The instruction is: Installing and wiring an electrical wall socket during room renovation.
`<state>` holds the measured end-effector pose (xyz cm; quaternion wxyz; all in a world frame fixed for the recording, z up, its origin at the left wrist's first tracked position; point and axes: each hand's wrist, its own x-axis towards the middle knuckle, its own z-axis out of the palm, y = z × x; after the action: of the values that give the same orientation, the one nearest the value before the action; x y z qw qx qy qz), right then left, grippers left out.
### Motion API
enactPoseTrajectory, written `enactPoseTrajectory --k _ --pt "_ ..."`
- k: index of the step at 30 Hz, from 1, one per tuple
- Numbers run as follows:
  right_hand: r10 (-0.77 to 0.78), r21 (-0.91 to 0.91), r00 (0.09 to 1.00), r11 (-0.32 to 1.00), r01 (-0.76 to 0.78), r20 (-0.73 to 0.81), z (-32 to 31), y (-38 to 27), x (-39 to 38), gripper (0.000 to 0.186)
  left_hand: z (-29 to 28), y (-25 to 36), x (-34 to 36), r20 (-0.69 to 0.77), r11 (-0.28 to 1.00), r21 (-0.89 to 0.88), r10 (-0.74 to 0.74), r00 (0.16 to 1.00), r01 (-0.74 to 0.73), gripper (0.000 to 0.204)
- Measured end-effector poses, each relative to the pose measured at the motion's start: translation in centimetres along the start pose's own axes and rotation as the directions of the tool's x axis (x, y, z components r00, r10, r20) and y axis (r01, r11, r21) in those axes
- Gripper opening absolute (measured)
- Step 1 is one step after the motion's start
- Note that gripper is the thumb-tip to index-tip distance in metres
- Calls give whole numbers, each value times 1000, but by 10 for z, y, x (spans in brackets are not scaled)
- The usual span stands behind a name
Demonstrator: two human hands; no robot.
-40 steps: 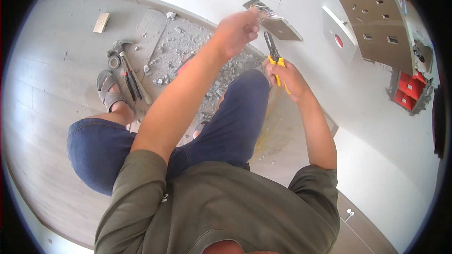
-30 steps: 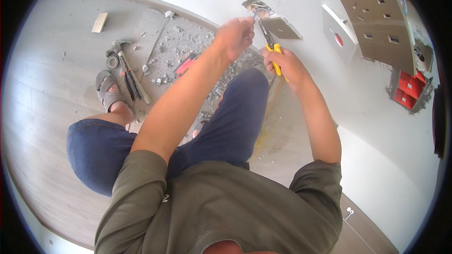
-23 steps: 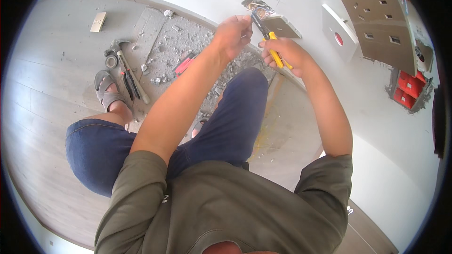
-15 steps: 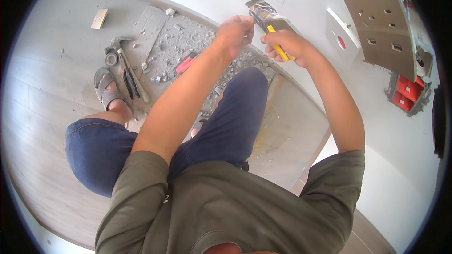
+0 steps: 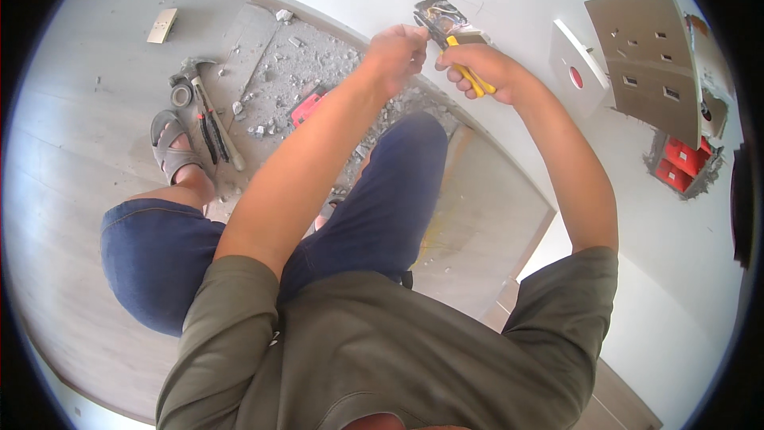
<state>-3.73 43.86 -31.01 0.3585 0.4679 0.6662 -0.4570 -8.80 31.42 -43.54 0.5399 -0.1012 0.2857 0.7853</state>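
My right hand is wrapped round yellow-handled pliers, whose dark jaws point up and left. Close beside the jaws, the fingers of my left hand are pinched together; what they hold, if anything, is too small to make out. Just behind the tool, an opening in the white wall shows a tangle of thin wires. A brown plate sits at the lower right of that opening, partly covered by my right hand.
Brown socket plates and a white plate hang on the right wall above red boxes set into it. Rubble covers the floor by the wall. A hammer, tape roll and beige plate lie left.
The pliers have tilted, and their jaws have shifted slightly left, nearer my left fingertips. Both hands keep their grips. The whole view has moved a little.
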Motion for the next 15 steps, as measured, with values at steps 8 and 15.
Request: enactPoseTrajectory --k 8,15 --pt "-48 -56 998 997 46 -37 2 8 3 14 1 1 0 15 1000 1 -28 999 28 15" --pt "-70 143 997 988 64 39 19 38 -7 18 -16 7 -3 85 985 171 -30 996 15 10"
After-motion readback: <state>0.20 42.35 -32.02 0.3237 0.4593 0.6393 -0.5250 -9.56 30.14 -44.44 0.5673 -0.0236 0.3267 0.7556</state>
